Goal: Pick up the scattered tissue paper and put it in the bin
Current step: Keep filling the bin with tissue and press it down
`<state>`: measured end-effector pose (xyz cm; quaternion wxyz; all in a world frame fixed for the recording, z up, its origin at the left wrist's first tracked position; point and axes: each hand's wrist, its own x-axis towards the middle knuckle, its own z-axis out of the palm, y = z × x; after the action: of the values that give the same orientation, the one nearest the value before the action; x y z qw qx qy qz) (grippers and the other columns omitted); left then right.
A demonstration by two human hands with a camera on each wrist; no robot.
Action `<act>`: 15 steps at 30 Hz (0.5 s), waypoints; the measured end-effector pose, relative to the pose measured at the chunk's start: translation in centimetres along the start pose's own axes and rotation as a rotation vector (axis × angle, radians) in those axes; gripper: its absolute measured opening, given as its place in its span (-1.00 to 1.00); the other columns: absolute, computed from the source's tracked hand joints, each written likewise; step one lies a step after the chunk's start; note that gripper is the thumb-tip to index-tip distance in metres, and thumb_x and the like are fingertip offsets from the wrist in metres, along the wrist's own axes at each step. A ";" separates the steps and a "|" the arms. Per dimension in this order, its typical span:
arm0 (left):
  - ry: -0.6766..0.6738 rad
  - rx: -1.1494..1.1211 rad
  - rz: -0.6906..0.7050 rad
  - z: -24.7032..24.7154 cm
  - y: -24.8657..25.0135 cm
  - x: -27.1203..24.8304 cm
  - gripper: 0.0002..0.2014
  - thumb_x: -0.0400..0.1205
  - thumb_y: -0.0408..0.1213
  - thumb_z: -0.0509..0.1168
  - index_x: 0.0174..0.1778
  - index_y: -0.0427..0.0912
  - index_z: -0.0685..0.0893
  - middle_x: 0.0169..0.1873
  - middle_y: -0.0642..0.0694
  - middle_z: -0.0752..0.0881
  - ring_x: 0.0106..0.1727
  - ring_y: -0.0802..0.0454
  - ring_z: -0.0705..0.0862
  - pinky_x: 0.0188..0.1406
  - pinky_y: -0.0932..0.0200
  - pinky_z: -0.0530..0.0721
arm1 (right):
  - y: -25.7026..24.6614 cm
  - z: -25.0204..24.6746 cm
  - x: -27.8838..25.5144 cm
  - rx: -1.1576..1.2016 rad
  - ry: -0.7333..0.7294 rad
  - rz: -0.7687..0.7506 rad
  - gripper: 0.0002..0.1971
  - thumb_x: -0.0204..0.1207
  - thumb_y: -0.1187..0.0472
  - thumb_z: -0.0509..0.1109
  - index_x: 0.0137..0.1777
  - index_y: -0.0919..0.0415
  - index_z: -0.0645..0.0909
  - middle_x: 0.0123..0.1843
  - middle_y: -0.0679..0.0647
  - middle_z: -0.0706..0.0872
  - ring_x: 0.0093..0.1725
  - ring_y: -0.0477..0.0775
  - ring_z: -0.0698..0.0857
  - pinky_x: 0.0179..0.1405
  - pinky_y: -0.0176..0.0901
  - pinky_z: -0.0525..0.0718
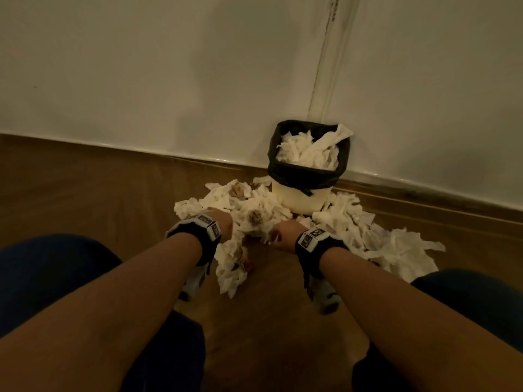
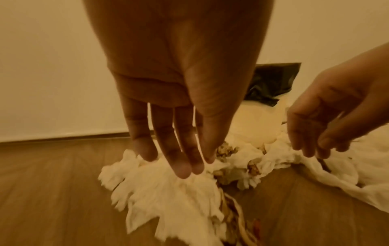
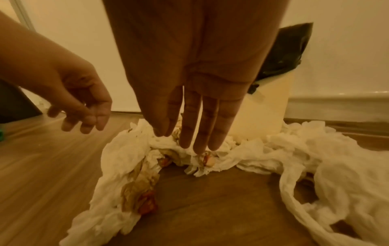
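White tissue paper [image 1: 263,213], partly stained brown and red, lies scattered on the wooden floor in front of a small white bin [image 1: 300,198] lined with a black bag [image 1: 304,176]. The bin is heaped with tissue. My left hand [image 1: 225,226] hovers over the left part of the pile, fingers [image 2: 181,168] straight and pointing down, tips near the tissue [image 2: 168,196]. My right hand [image 1: 278,236] hangs just right of it, fingers [image 3: 196,144] straight above stained tissue [image 3: 189,154]. Neither hand holds anything.
The bin stands against a white wall [image 1: 169,80] with a baseboard [image 1: 424,199]. More tissue [image 1: 396,250] spreads to the right of the bin. My knees in dark blue cloth [image 1: 42,273] flank the bare floor [image 1: 268,306] between my arms.
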<state>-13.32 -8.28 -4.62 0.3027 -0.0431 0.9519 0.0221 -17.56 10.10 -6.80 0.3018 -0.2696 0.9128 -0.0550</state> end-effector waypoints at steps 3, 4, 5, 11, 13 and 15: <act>0.015 -0.022 -0.048 2.1 -1.6 0.7 -0.74 0.68 -0.29 0.14 0.19 -0.30 0.63 0.10 -0.17 0.72 0.07 -0.12 0.70 0.06 0.04 0.66 | -0.4 1.5 0.7 0.039 -0.003 0.040 -0.71 0.61 0.15 0.31 0.27 0.23 0.63 0.26 0.21 0.66 0.21 0.20 0.64 0.07 -0.10 0.57; 0.030 -0.045 -0.065 2.7 -2.0 0.8 -0.74 0.68 -0.30 0.14 0.20 -0.28 0.62 0.15 -0.18 0.69 0.12 -0.12 0.68 0.09 0.04 0.65 | -0.6 2.0 1.1 0.072 0.006 0.063 -0.71 0.61 0.15 0.31 0.28 0.21 0.62 0.27 0.20 0.66 0.22 0.20 0.64 0.09 -0.10 0.58; 0.061 -0.064 -0.080 3.3 -2.2 0.9 -0.75 0.67 -0.29 0.15 0.20 -0.22 0.63 0.18 -0.17 0.66 0.17 -0.12 0.65 0.13 0.04 0.64 | -0.8 2.5 1.6 0.113 0.013 0.088 -0.70 0.61 0.14 0.32 0.29 0.20 0.61 0.29 0.19 0.64 0.24 0.20 0.62 0.12 -0.10 0.57; 0.245 -0.107 0.177 7.2 0.2 2.5 -0.77 0.61 -0.32 0.21 0.16 -0.03 0.59 0.20 -0.10 0.46 0.06 -0.15 0.57 -0.06 -0.02 0.63 | -2.7 7.6 3.9 0.351 -0.112 0.264 -0.78 0.60 0.06 0.32 -0.02 0.23 0.59 0.15 0.22 0.65 0.10 0.23 0.64 -0.06 -0.06 0.55; 0.203 -0.034 0.217 8.0 0.7 3.7 -0.70 0.61 -0.31 0.24 0.25 0.00 0.53 0.27 -0.08 0.41 0.00 -0.16 0.58 -0.15 0.01 0.63 | -3.4 9.2 4.3 0.434 -0.117 0.285 -0.78 0.61 0.06 0.30 0.04 0.22 0.59 0.15 0.23 0.65 0.09 0.26 0.64 -0.09 -0.07 0.54; 0.167 -0.016 0.179 8.5 0.6 4.6 -0.64 0.63 -0.26 0.22 0.35 0.05 0.46 0.32 -0.10 0.35 -0.11 -0.16 0.57 -0.25 0.05 0.57 | -4.2 10.4 4.8 0.540 -0.086 0.323 -0.65 0.60 0.02 0.29 0.26 0.23 0.53 0.29 0.27 0.58 0.20 0.32 0.60 0.03 0.03 0.60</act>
<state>-12.23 -7.45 -14.20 0.2187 0.0381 0.9736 0.0530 -12.79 4.64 -16.62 0.4057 -0.0331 0.8826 -0.2353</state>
